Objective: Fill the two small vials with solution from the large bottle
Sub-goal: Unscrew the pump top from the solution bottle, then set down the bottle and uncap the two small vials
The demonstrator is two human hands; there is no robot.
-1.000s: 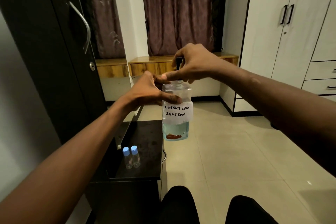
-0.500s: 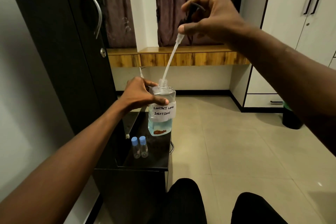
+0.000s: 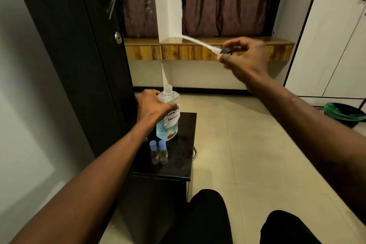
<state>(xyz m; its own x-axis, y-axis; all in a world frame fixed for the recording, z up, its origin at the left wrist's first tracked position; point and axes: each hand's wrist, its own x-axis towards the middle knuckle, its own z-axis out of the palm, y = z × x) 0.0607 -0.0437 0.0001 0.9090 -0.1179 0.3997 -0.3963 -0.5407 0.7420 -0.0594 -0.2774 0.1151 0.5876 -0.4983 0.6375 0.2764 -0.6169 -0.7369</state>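
A large clear bottle (image 3: pixel 168 125) labelled "contact lens solution", about a third full of bluish liquid, stands on the small black table (image 3: pixel 184 156). Its neck is open. My left hand (image 3: pixel 152 107) grips the bottle's shoulder from the left. My right hand (image 3: pixel 244 59) is up at the right and pinches the black pump head (image 3: pixel 225 51); the pump's white tube (image 3: pixel 196 41) is out of the bottle and points up-left, blurred by motion. Two small clear vials with blue caps (image 3: pixel 153 152) (image 3: pixel 163 151) stand side by side just in front of the bottle, capped.
A tall dark wardrobe (image 3: pixel 79 45) stands directly left of the table. A wooden ledge (image 3: pixel 198 49) and curtains are behind, white cupboards (image 3: pixel 336 35) at the right. A bin with a green liner (image 3: pixel 344 113) sits on the tiled floor. My knees (image 3: pixel 208 214) are below.
My right hand pulled the pump and its tube fully out of the bottle and swung it down to the right. My left hand lowered the bottle onto the table.
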